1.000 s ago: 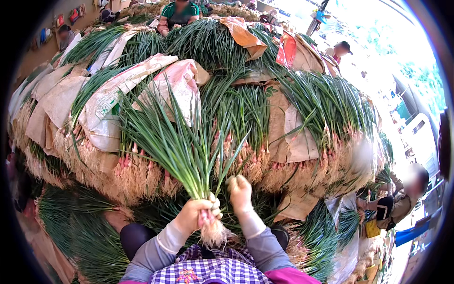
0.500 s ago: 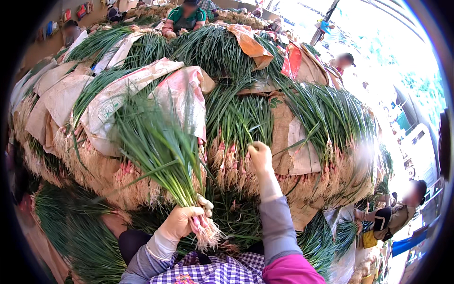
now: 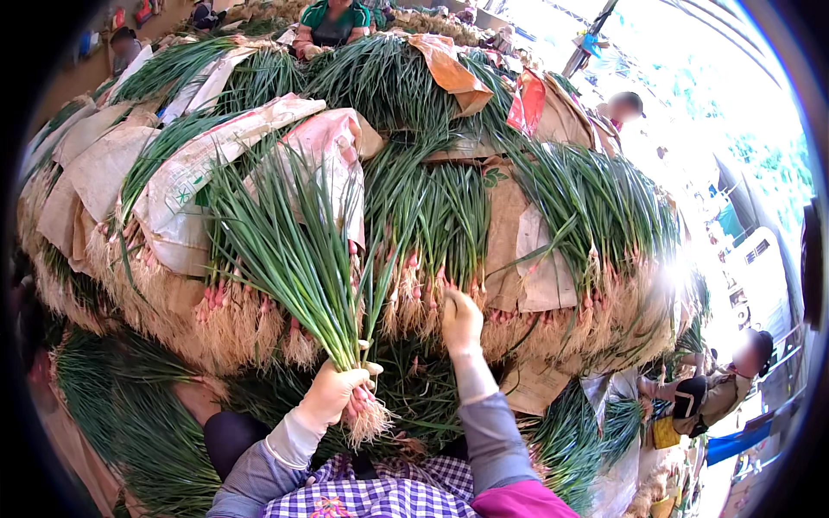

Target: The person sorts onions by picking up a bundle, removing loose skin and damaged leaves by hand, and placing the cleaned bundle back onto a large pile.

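Observation:
My left hand (image 3: 331, 390), in a pale glove, is closed round a bunch of spring onions (image 3: 302, 259) just above their pink bulbs. Their pale roots hang below the fist and the long green leaves fan up and to the left. My right hand (image 3: 463, 324), also gloved, reaches forward to the hanging roots at the front of the large heap. Its fingers look closed, with the tips against the bulbs and roots there; what lies between them is hidden. More spring onions (image 3: 440, 207) lie right in front of it, roots toward me.
Paper and woven sacks (image 3: 226, 164) lie between layers of the heap. Loose spring onions (image 3: 142, 423) cover the low area at left, with more at right (image 3: 561, 432). One person (image 3: 335, 26) works behind the heap, another sits at right (image 3: 721, 393), near a yellow container (image 3: 666, 432).
My right hand has come down toward me, from a leaf stalk to the root level. The bunch in my left hand has steadied; its leaves were blurred before. The view has shifted slightly.

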### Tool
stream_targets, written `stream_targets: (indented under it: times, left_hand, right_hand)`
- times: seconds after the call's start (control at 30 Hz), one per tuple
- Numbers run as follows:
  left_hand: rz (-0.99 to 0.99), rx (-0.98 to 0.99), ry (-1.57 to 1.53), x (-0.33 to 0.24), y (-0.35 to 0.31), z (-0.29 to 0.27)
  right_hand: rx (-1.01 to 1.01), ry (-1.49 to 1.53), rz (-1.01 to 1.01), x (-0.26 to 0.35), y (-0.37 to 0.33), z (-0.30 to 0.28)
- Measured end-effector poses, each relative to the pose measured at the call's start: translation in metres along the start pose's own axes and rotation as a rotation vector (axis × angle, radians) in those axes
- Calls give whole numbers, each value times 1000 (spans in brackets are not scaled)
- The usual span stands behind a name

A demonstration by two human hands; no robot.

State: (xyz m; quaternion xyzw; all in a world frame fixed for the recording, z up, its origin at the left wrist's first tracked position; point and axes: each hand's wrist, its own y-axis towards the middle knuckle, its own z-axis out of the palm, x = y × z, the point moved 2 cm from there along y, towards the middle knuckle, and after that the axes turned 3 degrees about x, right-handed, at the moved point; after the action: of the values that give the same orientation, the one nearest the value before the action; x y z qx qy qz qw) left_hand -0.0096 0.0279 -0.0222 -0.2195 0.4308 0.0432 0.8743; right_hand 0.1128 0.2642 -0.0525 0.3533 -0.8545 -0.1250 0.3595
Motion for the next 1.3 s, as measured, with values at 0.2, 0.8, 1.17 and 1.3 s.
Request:
stream_targets:
  times: [0.2,0.8,1.17,1.3]
  left_hand:
    - [58,-3,152,-17,-13,9]
    - [-37,-17,117,5,4,-4]
    - [-47,-12,101,5,2,-1]
    - [-60,-1,89,6,3,2]
  right_hand:
    - [174,-347,300,-101,72,-26]
    - [408,-271,445,28,17,16]
    - [139,519,399,3,-26,53]
    - [-63,611,370,-23,-38,60]
